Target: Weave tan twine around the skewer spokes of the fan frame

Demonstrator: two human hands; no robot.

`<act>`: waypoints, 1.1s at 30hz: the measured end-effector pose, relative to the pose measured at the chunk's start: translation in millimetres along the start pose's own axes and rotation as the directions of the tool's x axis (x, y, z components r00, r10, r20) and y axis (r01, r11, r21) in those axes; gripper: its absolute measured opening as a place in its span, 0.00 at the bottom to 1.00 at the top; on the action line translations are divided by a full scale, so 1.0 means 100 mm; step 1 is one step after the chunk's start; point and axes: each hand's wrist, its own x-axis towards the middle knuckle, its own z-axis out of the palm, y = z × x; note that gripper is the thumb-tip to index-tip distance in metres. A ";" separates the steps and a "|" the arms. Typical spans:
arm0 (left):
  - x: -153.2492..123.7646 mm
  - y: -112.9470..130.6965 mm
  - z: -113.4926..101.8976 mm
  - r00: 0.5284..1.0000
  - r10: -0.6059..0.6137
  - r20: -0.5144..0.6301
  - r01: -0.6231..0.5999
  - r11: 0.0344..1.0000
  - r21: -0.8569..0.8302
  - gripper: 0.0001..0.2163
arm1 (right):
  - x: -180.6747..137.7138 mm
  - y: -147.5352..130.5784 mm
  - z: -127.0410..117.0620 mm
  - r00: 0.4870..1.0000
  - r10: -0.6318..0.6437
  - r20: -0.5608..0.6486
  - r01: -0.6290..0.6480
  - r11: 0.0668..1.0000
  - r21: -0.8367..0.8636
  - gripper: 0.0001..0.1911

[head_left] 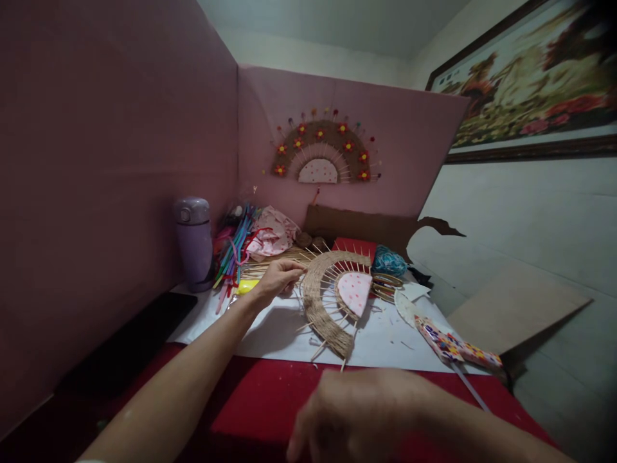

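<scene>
A half-round fan (321,299) of woven twine on thin wooden sticks stands tilted on its side, its curved edge to the left. White cloth with pink dots covers its small inner half-circle (354,292). At the fan's left edge, my left hand (279,281) pinches it with closed fingertips, near the stick ends. Down in the foreground my right hand (359,411) is apart from the fan, over the red cloth (260,392). That hand is blurred and its fingers bend downward, so what they hold, if anything, is hidden.
A purple tumbler (193,244) stands at the left, beside colourful pipe cleaners (236,244) and crumpled dotted cloth (274,231). Blue yarn (389,260) lies behind the fan. Scissors with a patterned handle (443,341) lie right. A finished flowered fan (321,138) hangs on the pink board.
</scene>
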 end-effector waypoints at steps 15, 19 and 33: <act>-0.05 0.01 0.07 0.995 0.007 0.103 -0.015 0.997 0.076 0.13 | 0.29 0.68 -0.58 0.189 0.022 -0.982 -0.368 0.928 -0.050 0.09; -0.06 0.02 0.11 0.992 0.004 0.125 -0.015 0.996 0.087 0.12 | 0.38 0.82 -0.65 0.231 -0.011 -0.973 -0.427 0.897 -0.111 0.11; -0.07 0.00 0.17 0.992 0.083 0.094 -0.090 0.993 0.072 0.07 | 0.47 0.88 -0.65 0.257 -0.084 -0.963 -0.516 0.830 -0.211 0.08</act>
